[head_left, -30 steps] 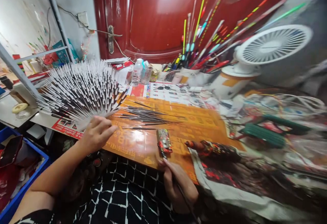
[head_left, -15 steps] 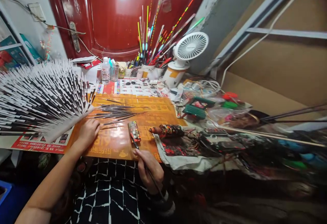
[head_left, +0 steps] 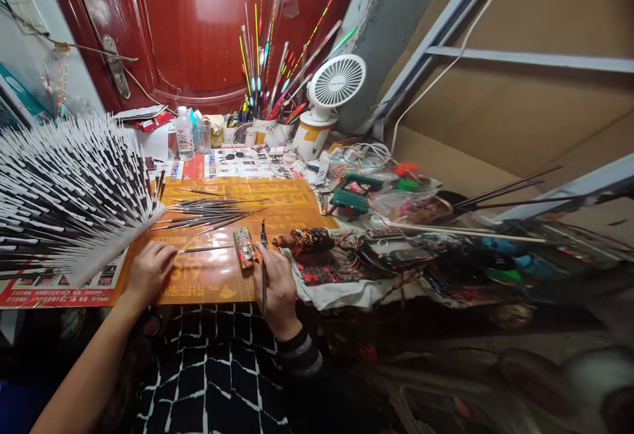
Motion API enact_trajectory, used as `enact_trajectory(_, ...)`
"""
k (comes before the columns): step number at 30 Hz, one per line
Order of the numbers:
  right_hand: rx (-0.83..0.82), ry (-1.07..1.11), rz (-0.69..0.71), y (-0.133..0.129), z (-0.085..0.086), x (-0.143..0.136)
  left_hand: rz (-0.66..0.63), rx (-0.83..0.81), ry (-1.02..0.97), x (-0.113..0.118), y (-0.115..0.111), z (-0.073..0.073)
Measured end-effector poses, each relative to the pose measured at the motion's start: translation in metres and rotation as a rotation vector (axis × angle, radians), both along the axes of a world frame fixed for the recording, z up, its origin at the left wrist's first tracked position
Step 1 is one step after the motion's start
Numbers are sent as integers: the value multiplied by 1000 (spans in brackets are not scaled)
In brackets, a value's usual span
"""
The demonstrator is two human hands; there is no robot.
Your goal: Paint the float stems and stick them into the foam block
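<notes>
My left hand [head_left: 150, 270] is closed on the end of a thin dark rod [head_left: 205, 249], which lies level over the orange mat [head_left: 198, 289] and points right. Its tip reaches a small paint-stained block [head_left: 244, 249]. Just right of that block, my right hand [head_left: 276, 285] grips a dark slim pen-like tool [head_left: 264, 239], with its curved tip upward. A loose pile of similar dark rods [head_left: 212, 211] lies on the mat beyond my hands. At the left stands a dense fan of white-tipped rods [head_left: 74, 189] in a pale foam strip [head_left: 119, 246].
A paint-spattered bottle [head_left: 310, 240] lies on a stained cloth [head_left: 341, 292] at the right. Behind are a plastic bottle [head_left: 184, 135], a white fan [head_left: 338, 82] and upright coloured rods [head_left: 267, 71]. Tangled cables [head_left: 364, 153] and long sticks [head_left: 470, 232] lie farther right.
The view has shifted right. My right hand has moved up beside the block, its tool now turned tip-up. A single rod now extends from my left hand to the block.
</notes>
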State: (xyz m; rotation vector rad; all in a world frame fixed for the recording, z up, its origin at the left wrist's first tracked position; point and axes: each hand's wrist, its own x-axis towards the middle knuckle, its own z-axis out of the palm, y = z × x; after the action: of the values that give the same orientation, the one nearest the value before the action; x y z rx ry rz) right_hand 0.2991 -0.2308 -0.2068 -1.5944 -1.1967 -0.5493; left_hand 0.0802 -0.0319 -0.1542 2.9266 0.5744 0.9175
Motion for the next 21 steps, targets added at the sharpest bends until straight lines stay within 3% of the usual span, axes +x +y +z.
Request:
enact_trajectory(14,-58,4,-43,1,0,0,-56,-58,-54,6,-1,0)
enact_trajectory(21,-11,3,-66,-5,2,-4,-76,-64,-118,14,-3,-11)
